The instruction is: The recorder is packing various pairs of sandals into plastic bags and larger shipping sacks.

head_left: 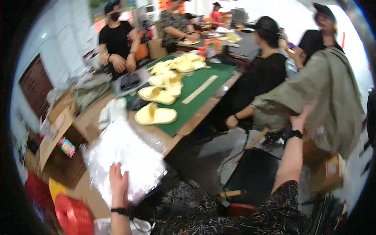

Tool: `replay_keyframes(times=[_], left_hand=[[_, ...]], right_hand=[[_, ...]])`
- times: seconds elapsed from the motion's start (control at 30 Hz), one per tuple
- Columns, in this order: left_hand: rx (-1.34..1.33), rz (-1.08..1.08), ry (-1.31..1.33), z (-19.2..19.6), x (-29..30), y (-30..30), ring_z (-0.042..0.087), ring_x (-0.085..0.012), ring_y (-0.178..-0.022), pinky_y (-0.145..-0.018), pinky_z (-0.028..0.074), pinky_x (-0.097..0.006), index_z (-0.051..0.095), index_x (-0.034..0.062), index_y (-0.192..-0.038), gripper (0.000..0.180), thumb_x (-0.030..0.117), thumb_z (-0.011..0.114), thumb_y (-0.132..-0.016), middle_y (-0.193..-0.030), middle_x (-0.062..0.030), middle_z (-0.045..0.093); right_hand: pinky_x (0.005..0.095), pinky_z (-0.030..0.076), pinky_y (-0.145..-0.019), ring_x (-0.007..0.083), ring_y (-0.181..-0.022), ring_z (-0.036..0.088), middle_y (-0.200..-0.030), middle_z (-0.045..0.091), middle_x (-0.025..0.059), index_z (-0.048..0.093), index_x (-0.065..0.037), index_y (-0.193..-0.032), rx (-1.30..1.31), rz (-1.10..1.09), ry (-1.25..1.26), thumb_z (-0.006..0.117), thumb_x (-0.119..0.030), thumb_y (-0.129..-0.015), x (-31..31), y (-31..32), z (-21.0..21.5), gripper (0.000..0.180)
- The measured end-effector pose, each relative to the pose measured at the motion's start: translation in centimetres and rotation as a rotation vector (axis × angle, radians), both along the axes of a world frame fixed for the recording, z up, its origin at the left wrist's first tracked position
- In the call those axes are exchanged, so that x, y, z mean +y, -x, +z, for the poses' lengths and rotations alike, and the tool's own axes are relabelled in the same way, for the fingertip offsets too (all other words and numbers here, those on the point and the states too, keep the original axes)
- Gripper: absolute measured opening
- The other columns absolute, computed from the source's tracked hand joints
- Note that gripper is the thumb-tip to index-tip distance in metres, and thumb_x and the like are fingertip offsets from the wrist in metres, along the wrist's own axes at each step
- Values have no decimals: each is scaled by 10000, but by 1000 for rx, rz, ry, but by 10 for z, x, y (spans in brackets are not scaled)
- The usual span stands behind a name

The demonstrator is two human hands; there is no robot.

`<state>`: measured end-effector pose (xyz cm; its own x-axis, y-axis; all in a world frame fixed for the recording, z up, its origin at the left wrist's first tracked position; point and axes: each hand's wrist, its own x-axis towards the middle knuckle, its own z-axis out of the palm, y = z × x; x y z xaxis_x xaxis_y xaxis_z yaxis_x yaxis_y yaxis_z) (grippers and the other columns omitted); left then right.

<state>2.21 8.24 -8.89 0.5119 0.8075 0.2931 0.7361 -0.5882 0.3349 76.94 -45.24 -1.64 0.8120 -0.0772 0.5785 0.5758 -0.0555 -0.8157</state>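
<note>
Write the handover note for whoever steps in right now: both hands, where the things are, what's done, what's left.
Left hand: flat, fingers spread, resting on the stack of clear plastic bags at the near end of the table.
Right hand: raised to the right, gripping the edge of an olive-green cloth.
Yellow slippers: lying loose on the green mat, none in a bag.
Done: nothing bagged that shows.
Left: every slipper in view remains unbagged; the cloth is in hand, not set down.

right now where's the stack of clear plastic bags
In the head view it lies lower left on the table's near end, under the left hand, with a pale yellow slipper just beyond it.
</note>
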Motion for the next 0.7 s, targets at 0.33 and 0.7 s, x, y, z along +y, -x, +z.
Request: replay_keyframes(times=[0.33,0.7], left_hand=[[-13,108,-90,12,-14,26,341,-457,-1377,-1124,302,-499,521,78,-1380,584,365,629,-883,-1485,-266,391],[37,113,-80,6,-14,28,311,-417,-1414,-1157,254,-491,478,118,-1425,614,486,535,-937,-1512,-249,362]], right_hand=[[430,453,-973,291,-1139,569,-1254,593,141,593,10,-1228,201,335,-753,664,-344,-901,171,145,169,487],[351,485,-927,194,-1077,599,-1181,632,80,602,5,-1218,300,755,-284,648,-182,-928,270,353,103,348]])
